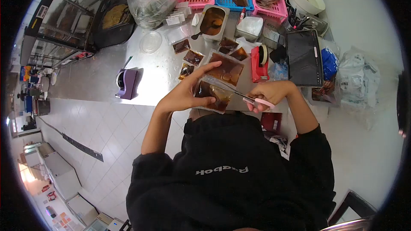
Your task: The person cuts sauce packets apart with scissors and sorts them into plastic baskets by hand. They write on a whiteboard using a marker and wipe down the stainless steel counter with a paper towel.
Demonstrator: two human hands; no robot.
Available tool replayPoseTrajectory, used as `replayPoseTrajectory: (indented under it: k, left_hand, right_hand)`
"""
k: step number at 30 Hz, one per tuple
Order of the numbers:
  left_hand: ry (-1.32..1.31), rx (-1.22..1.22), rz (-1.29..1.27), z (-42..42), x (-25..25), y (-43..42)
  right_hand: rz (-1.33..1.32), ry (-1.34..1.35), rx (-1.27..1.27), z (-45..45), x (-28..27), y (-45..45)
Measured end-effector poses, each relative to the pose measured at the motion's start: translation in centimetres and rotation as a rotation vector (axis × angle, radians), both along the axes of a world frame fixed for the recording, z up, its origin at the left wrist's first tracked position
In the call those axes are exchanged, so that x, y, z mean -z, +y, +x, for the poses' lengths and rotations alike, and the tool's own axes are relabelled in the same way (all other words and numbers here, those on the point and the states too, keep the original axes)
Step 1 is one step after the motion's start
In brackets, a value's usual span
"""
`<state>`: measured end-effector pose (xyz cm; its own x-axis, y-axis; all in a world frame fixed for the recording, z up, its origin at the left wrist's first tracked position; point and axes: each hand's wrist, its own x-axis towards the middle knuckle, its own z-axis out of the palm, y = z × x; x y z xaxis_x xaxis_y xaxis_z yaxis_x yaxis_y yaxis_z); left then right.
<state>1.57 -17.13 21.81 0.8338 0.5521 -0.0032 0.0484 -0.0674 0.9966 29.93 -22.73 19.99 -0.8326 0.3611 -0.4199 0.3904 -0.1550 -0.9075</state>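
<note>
My left hand [185, 92] grips a pair of clear sauce packets [227, 72] filled with brown liquid, thumb on the lower one and fingers on the upper one. My right hand [274, 93] is closed around scissors with pink handles [264, 103]. The blades reach leftward along the seam between the two packets; whether they have cut into it I cannot tell. Just beyond the packets lie several smaller dark sauce packets [193, 57] on the steel table [147, 90]. A metal pan [213, 22] of brown sauce with a dark ladle stands behind them.
A red tape dispenser [259, 66] and a dark tablet [304, 57] stand to the right. A purple tape dispenser [126, 83] and a round clear lid [150, 42] are on the left. Pink and blue baskets [234, 7] line the back, beside a large plastic bag [153, 0].
</note>
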Motion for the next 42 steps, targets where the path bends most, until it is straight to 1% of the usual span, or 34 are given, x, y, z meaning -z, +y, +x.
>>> replayPoseTrajectory:
  k: [3,6,9,12,15,18,21,24,27,30,33,36,39,42]
  left_hand:
    - [0.019,0.018,-0.01,0.1,-0.2,0.2]
    - [0.0,0.0,-0.043,0.1,-0.5,0.4]
    - [0.028,0.059,-0.009,0.5,-0.7,0.5]
    - [0.07,0.063,0.043,0.7,-1.6,0.7]
    - [0.094,0.093,0.099,1.1,-1.5,0.9]
    - [0.124,0.129,0.103,1.3,-1.3,1.0]
    - [0.105,0.15,0.088,1.4,-1.6,1.1]
    - [0.091,0.151,0.135,1.5,-1.6,1.1]
    - [-0.047,0.119,-0.125,1.9,-1.5,1.3]
    - [-0.035,0.151,-0.035,2.5,-1.1,1.0]
    - [-0.013,0.146,-0.047,2.8,-0.8,1.0]
    - [-0.04,0.126,-0.133,2.9,-0.9,0.9]
    - [-0.016,0.161,-0.121,3.2,-0.1,0.8]
    - [-0.054,0.252,-0.275,4.0,0.1,0.1]
  right_hand:
    - [-0.045,0.004,0.017,-0.1,-0.1,0.0]
    - [-0.117,-0.094,0.049,0.2,0.8,0.2]
    - [0.012,0.007,0.068,-0.3,1.7,-0.3]
    - [-0.045,-0.014,0.073,-0.1,3.4,-0.1]
    - [-0.015,-0.018,0.121,-0.6,3.7,-0.5]
    - [0.022,0.082,0.19,-1.3,5.0,-0.8]
    - [-0.045,0.073,0.241,-1.6,4.5,-0.8]
    - [-0.056,0.115,0.212,-1.7,5.4,-0.9]
    - [0.008,0.211,0.247,-2.0,4.8,-1.2]
    - [-0.011,0.248,0.244,-2.5,5.6,-1.1]
    - [0.046,0.22,0.305,-2.8,6.4,-1.4]
    - [-0.048,0.233,0.313,-3.0,6.9,-1.5]
    - [0.117,0.2,0.276,-3.1,6.2,-1.4]
    - [0.581,0.024,0.161,-2.7,6.0,-1.2]
